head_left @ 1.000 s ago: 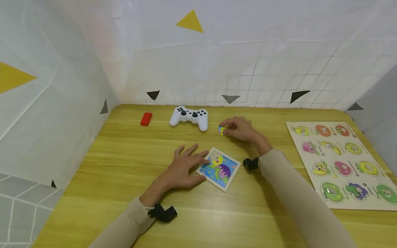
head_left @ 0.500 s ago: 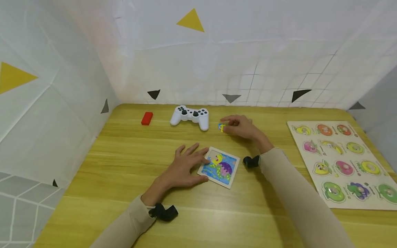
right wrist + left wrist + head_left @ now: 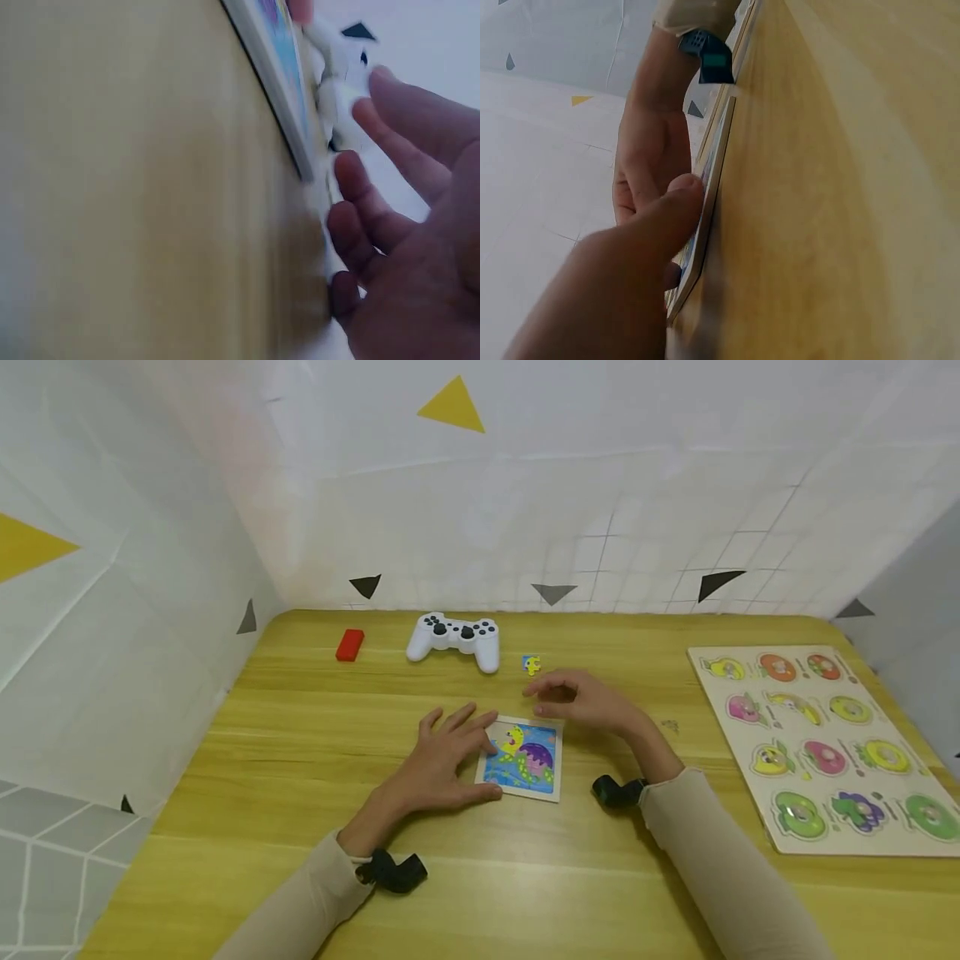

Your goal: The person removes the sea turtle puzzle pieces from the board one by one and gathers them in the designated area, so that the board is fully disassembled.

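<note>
A small square puzzle (image 3: 528, 760) with a light frame lies on the table, showing a yellow sea creature with a purple shell on blue. My left hand (image 3: 442, 772) rests at its left side, fingers spread, with the index finger and thumb touching it. In the left wrist view the thumb (image 3: 686, 187) lies on the puzzle's edge. My right hand (image 3: 585, 700) is just beyond the puzzle's upper right corner, its fingers loosely bent around nothing. A small blue and yellow puzzle piece (image 3: 532, 664) lies on the table, past the right fingertips.
A white game controller (image 3: 453, 639) lies at the back, with a red block (image 3: 349, 645) to its left. The large fruit puzzle board (image 3: 813, 747) occupies the right side. A small greyish thing (image 3: 670, 725) lies between that board and my right hand. White sheeting (image 3: 480, 527) closes off the back.
My right hand has let go of the puzzle piece and moved back toward the square puzzle. The square puzzle has turned, now lying nearly straight, with the left hand still on it.
</note>
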`<state>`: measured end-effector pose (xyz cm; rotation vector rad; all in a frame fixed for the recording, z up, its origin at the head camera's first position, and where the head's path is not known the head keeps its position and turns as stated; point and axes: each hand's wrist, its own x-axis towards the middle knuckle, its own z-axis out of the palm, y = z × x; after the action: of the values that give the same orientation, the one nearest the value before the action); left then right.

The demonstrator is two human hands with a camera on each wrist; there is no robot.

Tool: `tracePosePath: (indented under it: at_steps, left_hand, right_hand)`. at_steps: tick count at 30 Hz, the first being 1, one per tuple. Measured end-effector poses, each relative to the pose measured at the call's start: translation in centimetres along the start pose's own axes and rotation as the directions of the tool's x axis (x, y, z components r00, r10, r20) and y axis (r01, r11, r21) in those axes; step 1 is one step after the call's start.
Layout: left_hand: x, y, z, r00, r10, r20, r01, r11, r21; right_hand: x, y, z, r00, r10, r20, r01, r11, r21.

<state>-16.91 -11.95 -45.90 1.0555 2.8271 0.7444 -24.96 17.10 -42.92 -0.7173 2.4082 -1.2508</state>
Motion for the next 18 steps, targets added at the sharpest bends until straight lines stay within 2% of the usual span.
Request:
tracePosePath:
  at_steps: [3,6,12,15,18]
  left_hand:
    - [-0.1,0.0,-0.1,1.0,0.005,-0.002,-0.005,1.0,-0.004]
    - [-0.1,-0.1,-0.2,1.0,0.02,-0.01,-0.02,1.0,-0.004]
    - [-0.1,-0.1,-0.1,0.999,0.034,-0.017,-0.034,0.999,-0.001]
    - [-0.1,0.0,-0.1,0.999,0.035,-0.018,-0.035,0.999,-0.003]
    - [0.0,0.1,0.0,0.999,0.043,-0.024,-0.043,0.999,0.0]
  right_hand:
    - [-0.8,-0.8,0.8,0.996,-0.06,0.066,0.063,0.997,-0.053]
    - [-1.3,-1.1,1.3,0.99,-0.104,0.096,0.115,0.988,-0.107]
    - [-1.8,-1.2,2.1,0.978,-0.204,0.046,0.209,0.959,-0.193]
    - [-1.9,-1.4,2.4,0.976,-0.217,0.022,0.216,0.948,-0.235]
    - [-2.0,-1.7,2.7,0.981,-0.195,0.01,0.191,0.945,-0.266]
